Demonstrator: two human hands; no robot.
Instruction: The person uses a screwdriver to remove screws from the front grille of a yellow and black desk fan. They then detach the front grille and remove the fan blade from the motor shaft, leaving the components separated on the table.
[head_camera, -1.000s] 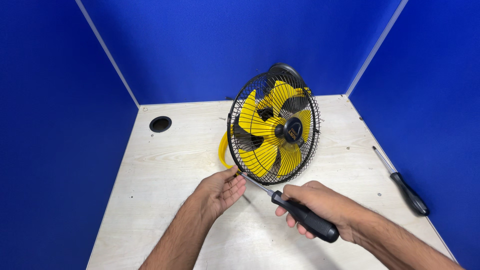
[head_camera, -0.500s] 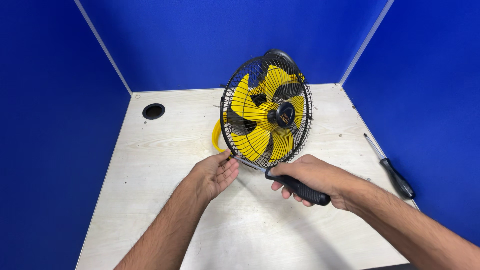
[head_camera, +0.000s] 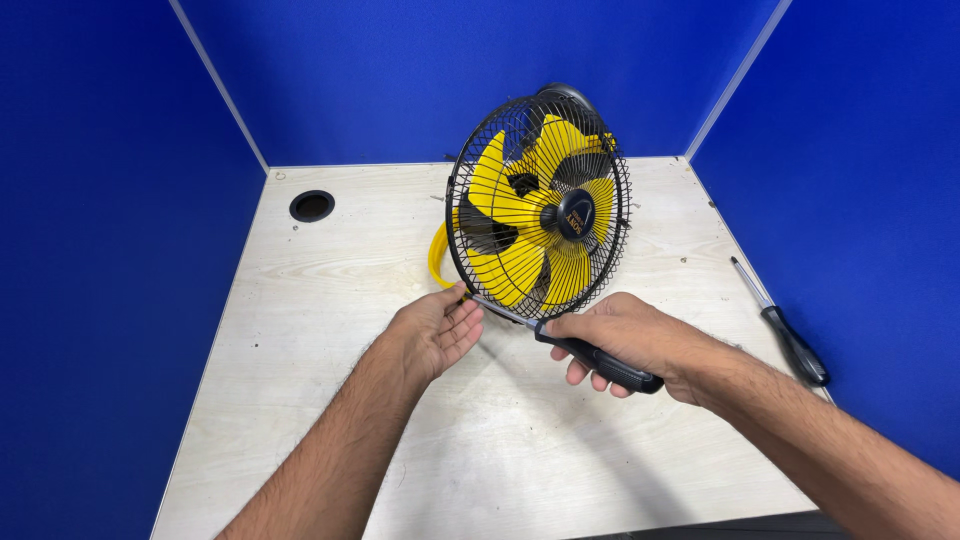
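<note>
Right hand (head_camera: 625, 335) clenches a screwdriver (head_camera: 570, 345) at the fan (head_camera: 540, 205) guard's lower rim, left hand (head_camera: 435, 330) pinching there; a slip could jab fingers.

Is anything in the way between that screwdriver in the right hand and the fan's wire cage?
Nothing visible. The right hand grips the screwdriver, whose shaft runs straight to the lower rim of the fan, beside the left hand.

Fan (head_camera: 540, 210) and hands slightly higher in view

Blue partition walls (head_camera: 450, 70), pale desk (head_camera: 320, 300)
</note>
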